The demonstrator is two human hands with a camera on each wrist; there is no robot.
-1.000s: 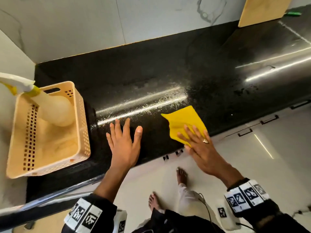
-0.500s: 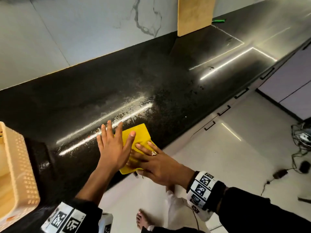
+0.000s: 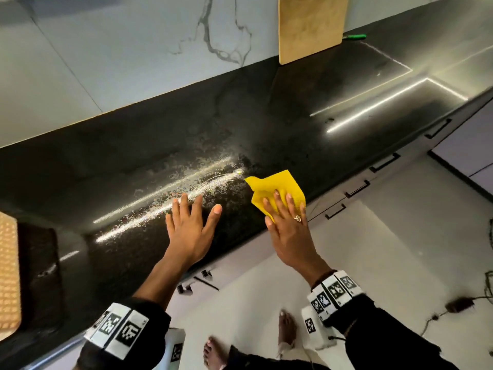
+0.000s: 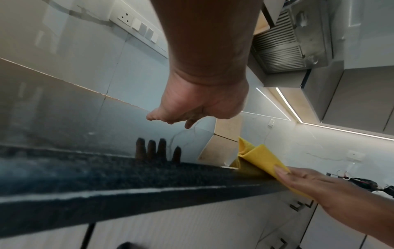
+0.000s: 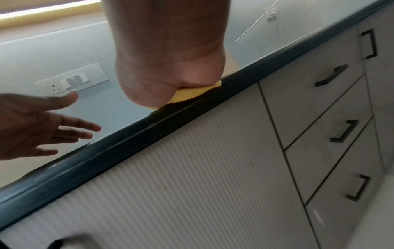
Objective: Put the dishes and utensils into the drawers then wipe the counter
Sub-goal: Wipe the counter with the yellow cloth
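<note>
My right hand lies flat on the yellow cloth, fingers straight and pressing it down right at the front edge of the dark surface; from my right wrist view a strip of the cloth is squeezed under the heel of my palm at that rim. The cloth's near corner hangs just past the edge, above the drawers with their dark handles. My left hand is apart from the cloth, its grip wide, fingers spread and holding nothing; the left wrist view shows it hovering above the surface with its reflection below. Wet streaks glint just beyond its fingertips. Farther along, a wooden board leans on the wall, with bare dark surface between it and the cloth. A cream basket sits at my far left.
</note>
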